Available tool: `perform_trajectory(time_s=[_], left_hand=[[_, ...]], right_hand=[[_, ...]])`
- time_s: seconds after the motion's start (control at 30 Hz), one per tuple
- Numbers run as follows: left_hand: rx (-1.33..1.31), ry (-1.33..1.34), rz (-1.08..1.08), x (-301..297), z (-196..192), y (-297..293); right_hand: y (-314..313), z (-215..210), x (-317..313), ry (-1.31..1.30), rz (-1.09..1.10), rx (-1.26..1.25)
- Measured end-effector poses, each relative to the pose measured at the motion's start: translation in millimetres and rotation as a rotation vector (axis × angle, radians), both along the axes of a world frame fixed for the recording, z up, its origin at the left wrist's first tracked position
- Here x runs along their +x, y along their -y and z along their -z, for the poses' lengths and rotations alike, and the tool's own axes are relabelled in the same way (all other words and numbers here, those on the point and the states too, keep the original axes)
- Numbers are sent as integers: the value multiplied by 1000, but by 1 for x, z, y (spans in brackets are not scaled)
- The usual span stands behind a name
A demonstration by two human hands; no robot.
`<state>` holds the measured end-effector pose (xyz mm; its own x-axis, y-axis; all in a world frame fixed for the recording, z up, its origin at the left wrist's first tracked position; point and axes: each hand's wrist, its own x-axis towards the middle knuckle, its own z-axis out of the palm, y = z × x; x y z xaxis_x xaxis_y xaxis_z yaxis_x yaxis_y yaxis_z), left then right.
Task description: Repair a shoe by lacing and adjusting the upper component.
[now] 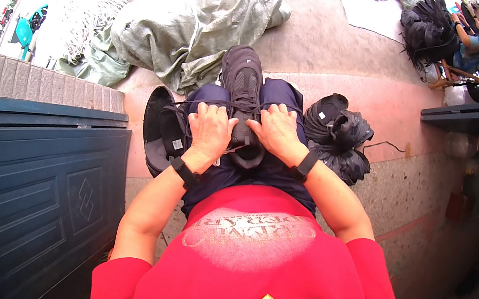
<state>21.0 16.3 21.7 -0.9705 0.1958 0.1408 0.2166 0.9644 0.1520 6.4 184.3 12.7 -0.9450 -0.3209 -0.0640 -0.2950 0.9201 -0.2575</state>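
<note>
A black sneaker [242, 79] rests across my thighs, its toe pointing away from me and its heel near my waist. Dark laces spread from its middle toward both sides. My left hand [211, 130] is closed at the shoe's left side, fingers curled over a lace and thumb against the shoe. On the other side, my right hand [282, 132] is curled too, its thumb pressing near the tongue and its fingertips at the lace. What lies under the fingers is partly hidden. More black shoes [162, 129] sit beside my left knee.
To my right lie dark shoes with black plastic bags [343, 137]. Big grey-green woven sacks [184, 23] are heaped ahead. Blue door panels stand at the left [36, 181] and right [473, 116]. A seated person [477, 49] is at the far right beside a black bundle [429, 29].
</note>
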Motion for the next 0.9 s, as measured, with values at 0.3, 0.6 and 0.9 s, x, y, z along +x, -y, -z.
perform_trajectory(time_s=[0.3, 0.6, 0.9], left_hand=[[253, 214, 19, -15, 19, 18], [178, 30, 304, -40, -3, -16], [554, 319, 155, -70, 0, -6]], right_hand=[[-14, 20, -7, 40, -17, -183], [-9, 29, -2, 55, 206, -711], [-9, 0, -12, -170, -246, -84]])
